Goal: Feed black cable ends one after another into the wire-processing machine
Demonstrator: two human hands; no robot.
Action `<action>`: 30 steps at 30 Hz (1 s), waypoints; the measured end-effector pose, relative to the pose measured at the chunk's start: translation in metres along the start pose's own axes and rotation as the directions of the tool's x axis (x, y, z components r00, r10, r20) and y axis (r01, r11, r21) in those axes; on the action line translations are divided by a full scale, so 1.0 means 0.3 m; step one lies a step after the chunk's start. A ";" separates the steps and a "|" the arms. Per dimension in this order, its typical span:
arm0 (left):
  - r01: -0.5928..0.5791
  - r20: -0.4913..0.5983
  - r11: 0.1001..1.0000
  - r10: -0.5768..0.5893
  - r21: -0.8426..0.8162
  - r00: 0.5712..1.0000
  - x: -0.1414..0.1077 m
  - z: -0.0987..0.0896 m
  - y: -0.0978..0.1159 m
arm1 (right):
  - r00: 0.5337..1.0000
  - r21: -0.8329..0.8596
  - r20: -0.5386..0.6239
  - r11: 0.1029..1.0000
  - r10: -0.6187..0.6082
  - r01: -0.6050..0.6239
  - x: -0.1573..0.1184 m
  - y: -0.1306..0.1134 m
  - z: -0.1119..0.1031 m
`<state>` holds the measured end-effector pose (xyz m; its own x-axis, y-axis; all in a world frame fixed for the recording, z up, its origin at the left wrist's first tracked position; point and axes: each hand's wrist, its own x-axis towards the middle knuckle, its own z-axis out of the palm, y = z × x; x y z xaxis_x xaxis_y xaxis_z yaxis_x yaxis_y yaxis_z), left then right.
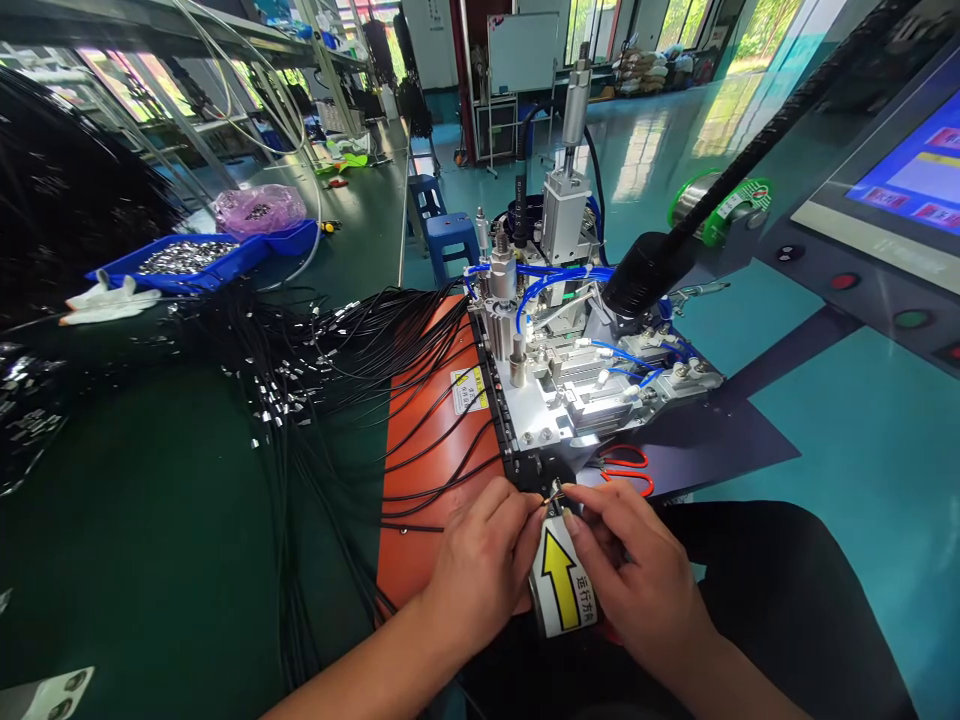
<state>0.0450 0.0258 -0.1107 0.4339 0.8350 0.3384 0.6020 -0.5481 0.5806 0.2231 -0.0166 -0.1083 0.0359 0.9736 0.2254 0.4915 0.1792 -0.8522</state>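
Observation:
My left hand (484,545) is closed in a pinch on the end of a thin black cable, and short wire ends (553,498) stick out past its fingertips. Facing it, my right hand (637,555) has its index finger and thumb bent in at the same wire ends; what lies between them is too small to make out. Both hands meet at the front of a bench machine (570,390), just above a white guide label with a yellow arrow (559,580). Many black cables (442,400) run over the orange plate (431,440) beside the machine.
Red-handled scissors (626,470) lie right of my hands. Blue trays of small metal parts (187,258) and a white glove (112,300) are at the left. A control panel (885,240) and a green wire spool (716,205) stand on the right. Blue stools (450,235) are behind.

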 end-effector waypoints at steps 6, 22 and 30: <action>-0.021 0.013 1.000 0.021 -0.010 1.000 0.003 0.000 0.004 | 1.000 0.001 0.017 1.000 0.026 -0.026 0.015 0.003 -0.002; -0.023 0.003 0.999 0.023 -0.033 1.000 0.004 0.007 -0.007 | 0.999 0.016 0.008 0.999 0.041 -0.041 0.001 0.000 -0.026; -0.027 0.013 1.000 0.027 -0.016 1.000 0.005 0.001 -0.004 | 0.999 -0.001 0.033 1.000 0.007 -0.007 -0.001 0.009 -0.019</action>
<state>0.0452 0.0276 -0.1112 0.4586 0.8193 0.3442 0.5794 -0.5693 0.5832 0.2295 -0.0171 -0.1080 0.0110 0.9790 0.2036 0.4924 0.1719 -0.8532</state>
